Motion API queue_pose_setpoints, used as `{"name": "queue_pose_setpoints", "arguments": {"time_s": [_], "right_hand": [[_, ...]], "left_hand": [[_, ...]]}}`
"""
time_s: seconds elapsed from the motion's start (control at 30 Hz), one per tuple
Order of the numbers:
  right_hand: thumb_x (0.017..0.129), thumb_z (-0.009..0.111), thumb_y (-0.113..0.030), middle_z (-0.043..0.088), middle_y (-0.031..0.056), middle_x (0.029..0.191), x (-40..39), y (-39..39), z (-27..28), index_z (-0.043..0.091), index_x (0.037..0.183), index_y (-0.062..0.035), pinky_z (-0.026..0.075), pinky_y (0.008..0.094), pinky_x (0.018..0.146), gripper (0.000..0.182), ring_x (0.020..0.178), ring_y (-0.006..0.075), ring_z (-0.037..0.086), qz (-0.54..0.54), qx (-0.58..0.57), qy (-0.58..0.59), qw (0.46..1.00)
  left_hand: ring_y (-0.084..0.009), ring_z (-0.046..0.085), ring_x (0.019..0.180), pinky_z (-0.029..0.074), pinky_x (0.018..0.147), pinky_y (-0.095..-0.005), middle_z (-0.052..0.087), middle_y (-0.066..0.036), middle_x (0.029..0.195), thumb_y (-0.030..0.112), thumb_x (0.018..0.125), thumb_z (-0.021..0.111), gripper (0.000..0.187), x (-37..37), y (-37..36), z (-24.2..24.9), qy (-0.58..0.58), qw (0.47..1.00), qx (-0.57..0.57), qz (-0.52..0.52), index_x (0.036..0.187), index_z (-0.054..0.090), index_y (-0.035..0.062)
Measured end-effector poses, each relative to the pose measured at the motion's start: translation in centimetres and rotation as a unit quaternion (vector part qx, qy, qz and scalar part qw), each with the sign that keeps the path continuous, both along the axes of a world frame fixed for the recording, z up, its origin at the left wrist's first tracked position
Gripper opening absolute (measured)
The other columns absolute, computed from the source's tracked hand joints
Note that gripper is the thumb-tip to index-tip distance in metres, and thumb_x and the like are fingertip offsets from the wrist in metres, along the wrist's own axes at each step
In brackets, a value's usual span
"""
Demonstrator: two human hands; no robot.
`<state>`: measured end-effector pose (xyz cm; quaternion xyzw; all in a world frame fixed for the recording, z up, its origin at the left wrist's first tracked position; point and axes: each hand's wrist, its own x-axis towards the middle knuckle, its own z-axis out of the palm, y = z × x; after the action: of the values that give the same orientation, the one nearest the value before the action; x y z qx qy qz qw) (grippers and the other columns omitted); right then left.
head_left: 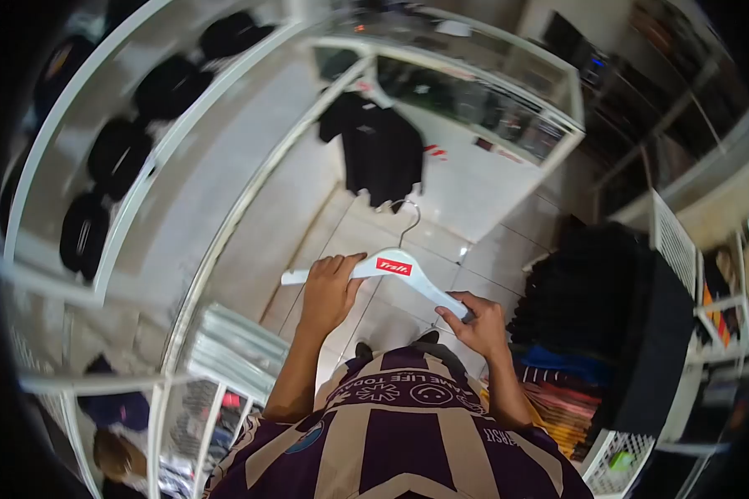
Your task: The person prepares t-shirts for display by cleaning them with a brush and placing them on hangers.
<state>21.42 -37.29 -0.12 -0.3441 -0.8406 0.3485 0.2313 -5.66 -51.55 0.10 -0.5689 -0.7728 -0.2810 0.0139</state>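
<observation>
Hanger (pixel 391 270), white with a red label and a metal hook pointing up, is held level in front of the person's chest, over the tiled floor (pixel 366 241). Going left to right: a white shelf unit (pixel 100 141) on the far left holds dark caps (pixel 112 154) in a row, one per section, with more in the sections above and below it. Lower left, a glass case (pixel 200 391) contains folded clothes, too blurred to tell apart. The left hand (pixel 329 287) is closed around the hanger's left arm, fingers wrapped over the top edge. Beyond it, a black shirt (pixel 379 150) hangs against a white glass-topped counter (pixel 474 100) whose inside shows small dark items that cannot be made out. The right hand (pixel 478 324) grips the hanger's right end, fingers curled around the tip. To the right, a stack of folded black shirts (pixel 591 299) sits above coloured folded ones (pixel 558 407), beside a white wire basket (pixel 624 457) with a green item in it.
</observation>
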Motion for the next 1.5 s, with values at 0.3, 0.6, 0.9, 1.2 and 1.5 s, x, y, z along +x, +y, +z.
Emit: {"name": "queue_pose_setpoints", "arguments": {"time_s": [0.3, 0.6, 0.9, 1.2, 1.5], "right_hand": [[0.080, 0.086, -0.013, 0.072, 0.0073, 0.098, 13.8, 4.8, 1.3, 0.076, 0.119, -0.0091, 0.056, 0.0359, 0.068, 0.040, 0.079, 0.0257, 0.069, -0.281, 0.299, 0.019, 0.912], [0.072, 0.088, -0.008, 0.073, 0.0078, 0.101, 25.1, 1.2, 1.0, 0.078, 0.116, -0.0078, 0.055, 0.0357, 0.074, 0.045, 0.085, 0.0239, 0.069, -0.541, 0.321, -0.065, 0.775], [0.074, 0.088, -0.006, 0.072, 0.0095, 0.097, 27.0, -1.7, 0.0, 0.078, 0.118, -0.0082, 0.056, 0.0359, 0.072, 0.045, 0.081, 0.0241, 0.070, -0.707, 0.297, -0.169, 0.619], [0.069, 0.088, -0.007, 0.066, 0.0055, 0.093, 21.9, 3.3, -1.4, 0.079, 0.121, -0.0140, 0.050, 0.0355, 0.064, 0.053, 0.073, 0.0217, 0.064, -0.800, 0.213, -0.202, 0.524], [0.072, 0.084, -0.005, 0.067, 0.0014, 0.102, 19.0, 11.1, -0.9, 0.076, 0.125, -0.0149, 0.047, 0.0404, 0.080, 0.055, 0.093, 0.0232, 0.062, -0.759, 0.235, -0.270, 0.544]], "left_hand": [[-0.0345, 0.067, 0.080, 0.051, 0.073, -0.0455, 0.072, -0.016, 0.095, 0.020, 0.094, 0.074, 0.033, 15.0, 19.9, 1.1, -0.063, 0.952, 0.027, -0.299, 0.123, 0.068, 0.0048], [-0.0364, 0.067, 0.104, 0.050, 0.095, -0.0438, 0.073, -0.017, 0.108, 0.019, 0.096, 0.072, 0.033, 30.3, 29.9, 2.2, -0.164, 0.793, -0.029, -0.586, 0.124, 0.070, -0.0004], [-0.0343, 0.058, 0.122, 0.047, 0.103, -0.0459, 0.063, -0.012, 0.132, 0.018, 0.085, 0.083, 0.053, 42.9, 43.7, 0.1, -0.068, 0.711, 0.108, -0.692, 0.133, 0.065, 0.0064], [-0.0343, 0.059, 0.127, 0.045, 0.108, -0.0498, 0.066, -0.012, 0.128, 0.000, 0.077, 0.076, 0.042, 48.3, 53.7, -1.2, -0.068, 0.581, 0.232, -0.778, 0.118, 0.068, 0.0073], [-0.0347, 0.068, 0.094, 0.053, 0.086, -0.0427, 0.071, -0.014, 0.099, 0.000, 0.079, 0.073, 0.024, 50.3, 55.4, 6.3, -0.182, 0.512, 0.149, -0.826, 0.103, 0.071, 0.0023]]}}
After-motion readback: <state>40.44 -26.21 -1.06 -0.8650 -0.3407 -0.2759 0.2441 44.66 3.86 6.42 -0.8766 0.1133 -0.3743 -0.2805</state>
